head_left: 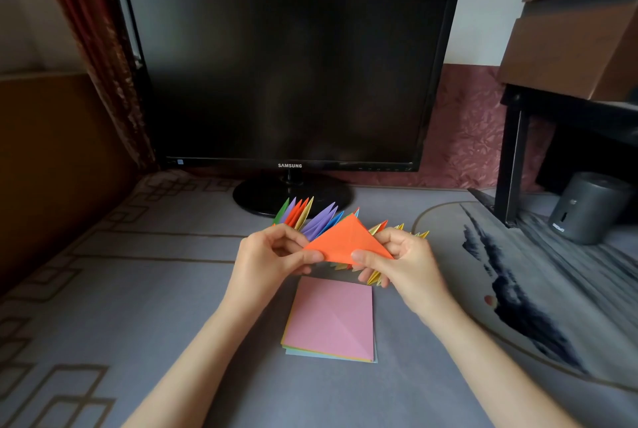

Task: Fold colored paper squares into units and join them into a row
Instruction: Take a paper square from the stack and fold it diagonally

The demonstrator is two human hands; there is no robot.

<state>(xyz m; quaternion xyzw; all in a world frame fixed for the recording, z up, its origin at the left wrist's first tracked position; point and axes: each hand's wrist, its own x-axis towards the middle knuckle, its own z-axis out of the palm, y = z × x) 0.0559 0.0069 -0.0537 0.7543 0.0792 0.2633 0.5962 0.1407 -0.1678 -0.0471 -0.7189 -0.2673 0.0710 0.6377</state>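
Fingers [312, 257] of the left hand [272, 255] and right hand [404, 262] pinch the lower corners of an orange folded triangle [345, 241], held above the table [172, 289], before the joined row [310, 217]. Edges likely need aligning squarely before creasing. A pink-topped paper stack [331, 320] lies beneath.

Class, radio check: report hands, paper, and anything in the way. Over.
Left hand, right hand: each pinching the orange triangle by a corner. Row of joined units behind it, stack of squares underneath. Nothing in the way.
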